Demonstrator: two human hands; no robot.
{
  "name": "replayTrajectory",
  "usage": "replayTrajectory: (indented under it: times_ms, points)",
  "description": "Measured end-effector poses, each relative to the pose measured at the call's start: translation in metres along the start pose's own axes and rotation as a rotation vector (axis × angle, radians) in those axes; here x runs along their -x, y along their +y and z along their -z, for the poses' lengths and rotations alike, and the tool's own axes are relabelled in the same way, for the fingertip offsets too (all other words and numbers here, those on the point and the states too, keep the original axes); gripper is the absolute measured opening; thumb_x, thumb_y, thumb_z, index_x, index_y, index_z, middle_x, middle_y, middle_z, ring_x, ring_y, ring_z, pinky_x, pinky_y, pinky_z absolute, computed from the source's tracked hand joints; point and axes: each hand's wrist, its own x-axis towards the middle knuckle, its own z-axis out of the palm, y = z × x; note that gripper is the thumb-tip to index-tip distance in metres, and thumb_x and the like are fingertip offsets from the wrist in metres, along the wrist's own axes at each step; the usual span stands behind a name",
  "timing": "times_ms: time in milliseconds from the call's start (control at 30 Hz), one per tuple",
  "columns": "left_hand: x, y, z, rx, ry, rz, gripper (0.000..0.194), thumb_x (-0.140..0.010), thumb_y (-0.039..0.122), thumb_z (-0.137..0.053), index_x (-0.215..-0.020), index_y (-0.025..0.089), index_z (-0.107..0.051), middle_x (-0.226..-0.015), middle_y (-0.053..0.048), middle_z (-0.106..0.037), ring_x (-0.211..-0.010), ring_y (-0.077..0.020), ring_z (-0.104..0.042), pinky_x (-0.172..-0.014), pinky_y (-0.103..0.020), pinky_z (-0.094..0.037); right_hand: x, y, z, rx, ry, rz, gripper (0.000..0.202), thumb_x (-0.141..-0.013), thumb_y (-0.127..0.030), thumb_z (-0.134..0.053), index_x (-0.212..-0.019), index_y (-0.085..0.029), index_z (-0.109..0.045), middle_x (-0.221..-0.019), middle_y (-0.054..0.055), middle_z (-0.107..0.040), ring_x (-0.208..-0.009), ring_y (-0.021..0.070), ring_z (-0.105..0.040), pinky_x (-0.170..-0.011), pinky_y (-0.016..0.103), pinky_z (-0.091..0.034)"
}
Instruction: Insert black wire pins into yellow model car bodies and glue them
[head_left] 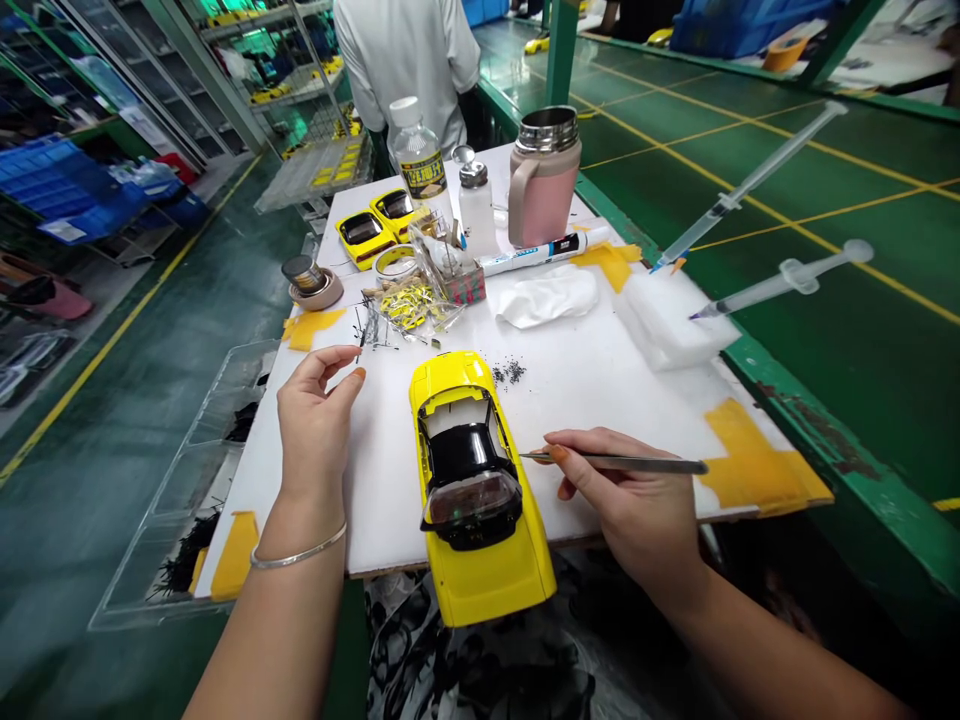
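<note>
A yellow model car body [499, 580] with a black roof lies on the white board, its near end reaching past the front edge. My right hand [637, 500] is closed around metal tweezers [637, 463], whose tips point left at the car's side. Left of the car, my left hand [319, 415] is raised, thumb and index fingertip close together at a thin black piece [362, 341]. A scatter of tiny black bits [510, 372] lies just beyond the car's right side. Thin black parts [375, 325] lie beyond my left fingertips.
Behind the car are a bag of small yellow parts [409, 303], white tissue [547, 298], a marker [536, 254], a pink mug [544, 185] and bottles [476, 210]. Two syringes [780, 280] stick in white foam [667, 320] at right. A clear tray [169, 520] sits left.
</note>
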Motion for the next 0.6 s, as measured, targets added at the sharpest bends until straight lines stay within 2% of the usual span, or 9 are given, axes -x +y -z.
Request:
replayTrajectory:
  times_ms: [367,600]
  points:
    - [0.0010,0.0024,0.0007,0.007,-0.008,-0.009,0.027,-0.075,0.023,-0.075,-0.102,0.022,-0.076,-0.110,-0.005,-0.075,-0.111,-0.0225,-0.068,-0.106,-0.035,-0.051,0.0009,0.0025,0.0000,0.016,0.008,0.004,0.008,-0.086,-0.025,-0.076,-0.086,-0.021,-0.083,-0.069,0.002,-0.074,-0.051,0.0138,-0.065,-0.047,0.024,-0.056]
    - [0.0008,-0.0003,0.0017,0.008,-0.015,-0.008,0.027,-0.075,0.022,-0.074,-0.102,0.022,-0.076,-0.110,-0.005,-0.074,-0.111,-0.0225,-0.068,-0.106,-0.035,-0.051,0.0007,0.0005,0.0018,0.021,0.044,0.040,0.007,-0.086,-0.021,-0.075,-0.085,-0.022,-0.082,-0.070,0.002,-0.074,-0.053,0.0135,-0.066,-0.048,0.024,-0.057]
